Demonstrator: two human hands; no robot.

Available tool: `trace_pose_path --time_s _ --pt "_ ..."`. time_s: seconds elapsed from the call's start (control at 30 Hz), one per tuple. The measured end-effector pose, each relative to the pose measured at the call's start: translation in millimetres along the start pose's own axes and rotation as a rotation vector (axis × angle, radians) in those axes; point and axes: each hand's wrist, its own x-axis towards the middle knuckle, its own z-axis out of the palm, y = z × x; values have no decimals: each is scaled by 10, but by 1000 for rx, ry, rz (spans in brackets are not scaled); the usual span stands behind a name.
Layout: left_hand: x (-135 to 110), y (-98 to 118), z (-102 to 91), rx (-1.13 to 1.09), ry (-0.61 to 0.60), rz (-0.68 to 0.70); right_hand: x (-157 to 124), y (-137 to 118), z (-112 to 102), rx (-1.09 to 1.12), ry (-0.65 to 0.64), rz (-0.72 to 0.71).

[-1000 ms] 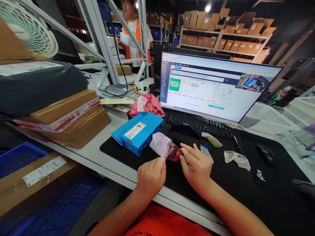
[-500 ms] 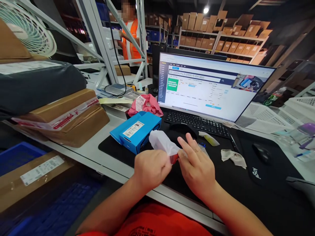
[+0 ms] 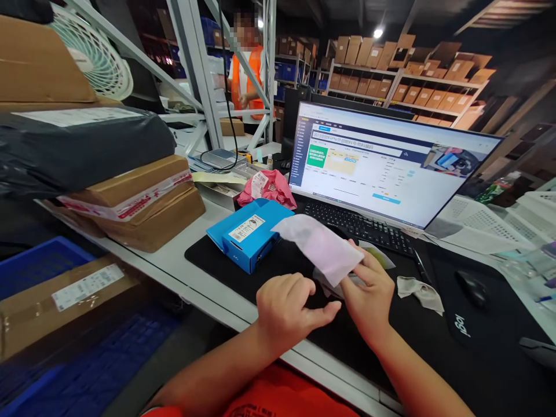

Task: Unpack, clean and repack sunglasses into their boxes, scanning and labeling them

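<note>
A thin white pouch, with a faint pink tint showing through, is pinched at its near right end by my right hand. It hangs over the black desk mat, its far end near the open blue box. My left hand is just left of the pouch, apart from it. Its fingers are curled, the thumb stands out away from them, and nothing shows between. Whatever is inside the pouch cannot be made out. Under the pouch, partly hidden, lies some clear plastic.
Behind the hands stand a keyboard and a lit monitor. A crumpled pink bag lies behind the blue box. Parcels are stacked at left, above a blue crate. A mouse and a beige cloth lie at right.
My left hand has come away from the pouch and its thumb has spread. The pouch is now flatter, held by my right hand alone, and the red bit at its end no longer shows.
</note>
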Motion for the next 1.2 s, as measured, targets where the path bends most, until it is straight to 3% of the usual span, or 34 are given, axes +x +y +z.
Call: trace_pose_path --time_s 0.13,0.3,0.53,0.7,0.93,1.0,1.1,1.2 --pt "-86 -14 117 30 -65 -82 -37 -25 45 72 92 79" --pt "-45 -9 181 21 -111 -77 -94 -18 95 69 121 28" --pt "-104 73 255 -67 -189 191 -77 15 112 70 24 43" --pt "-92 38 297 -153 -274 254 5 70 61 85 -57 66" --pt "112 -78 286 -194 -333 427 145 158 -1 80 -109 -73" --pt "135 -75 292 -243 -404 401 242 194 -99 107 -66 12" --pt "97 -6 375 -305 -562 322 401 320 -395 224 80 271" --pt "44 158 587 -178 -747 282 439 555 -776 428 256 446"
